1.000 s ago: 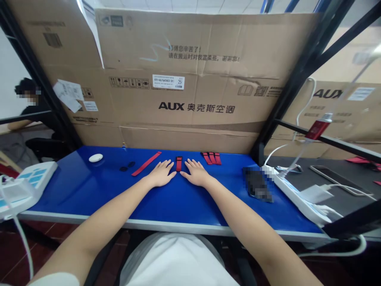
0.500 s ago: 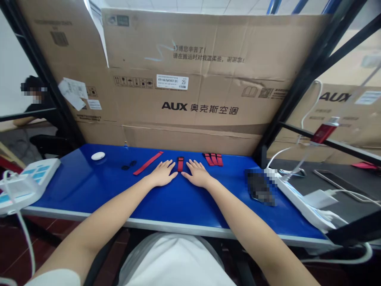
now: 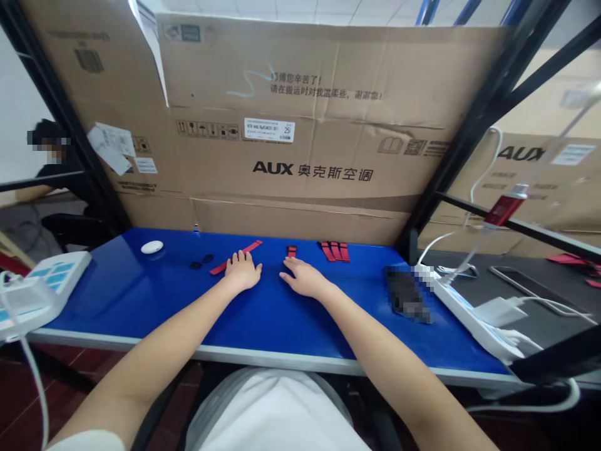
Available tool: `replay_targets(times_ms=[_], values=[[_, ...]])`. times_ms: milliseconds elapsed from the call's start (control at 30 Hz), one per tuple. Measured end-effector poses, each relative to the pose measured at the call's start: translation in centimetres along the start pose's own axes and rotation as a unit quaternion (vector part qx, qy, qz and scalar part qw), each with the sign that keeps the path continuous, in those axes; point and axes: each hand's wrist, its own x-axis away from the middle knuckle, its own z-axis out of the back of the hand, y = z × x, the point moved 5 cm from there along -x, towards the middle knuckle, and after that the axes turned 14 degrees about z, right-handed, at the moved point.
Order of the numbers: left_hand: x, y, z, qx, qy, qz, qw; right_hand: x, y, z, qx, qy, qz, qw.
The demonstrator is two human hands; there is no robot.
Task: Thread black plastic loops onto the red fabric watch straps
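"Both the left hand (image 3: 243, 272) and the right hand (image 3: 305, 278) rest palm down on the blue counter (image 3: 277, 326)."

"Is either clenched?"

"No, the fingers look relaxed and the thumbs stand apart from them; neither is wrapped round anything."

"What's under the left?"

"A long red strap (image 3: 255, 245), lying slantwise. The fingers cross its middle, and both ends show."

"And the right?"

"Its fingertips reach the near end of a short red strap (image 3: 292, 252) with a black buckle, hiding part of it. I can't tell whether they press on it."

"Further out?"

"Two black oval pieces (image 3: 208, 258) just left of the long strap, then a white round case (image 3: 152, 247). On the right, three buckled straps (image 3: 335, 252) lie side by side near the back edge."

"Beyond those?"

"A blurred dark object (image 3: 406, 294) toward the right end, beside a white power strip (image 3: 469, 316). Another white socket block (image 3: 61, 279) sits at the left end. Printed cardboard (image 3: 300, 213) stands along the back, and a seated person (image 3: 59, 169) is at far left."
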Motion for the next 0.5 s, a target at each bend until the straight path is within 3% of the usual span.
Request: replay_targets(times_ms=[133, 233, 367, 433, 500], values=[[1.0, 1.1, 0.2, 0.016, -0.025, -0.066, 0.997, 1.6, 4.9, 1.9, 0.043, 0.001, -0.133, 0.99], [2.4, 2.5, 0.0, 0.043, -0.038, -0.161, 0.985, 2.6, 6.7, 3.1, 0.061, 0.011, -0.163, 0.985], [4.5, 4.9, -0.6, 0.116, -0.073, -0.313, 0.94, 1.7, 4.1, 2.7, 0.011, 0.073, -0.046, 0.996], [4.6, 5.3, 0.2, 0.165, -0.044, -0.343, 0.924, 0.9, 2.0, 1.6, -0.032, 0.08, 0.01, 0.996], [3.4, 4.5, 1.9, 0.196, 0.026, -0.316, 0.928, 0.2, 0.7, 0.6, -0.051, 0.072, 0.021, 0.996]])
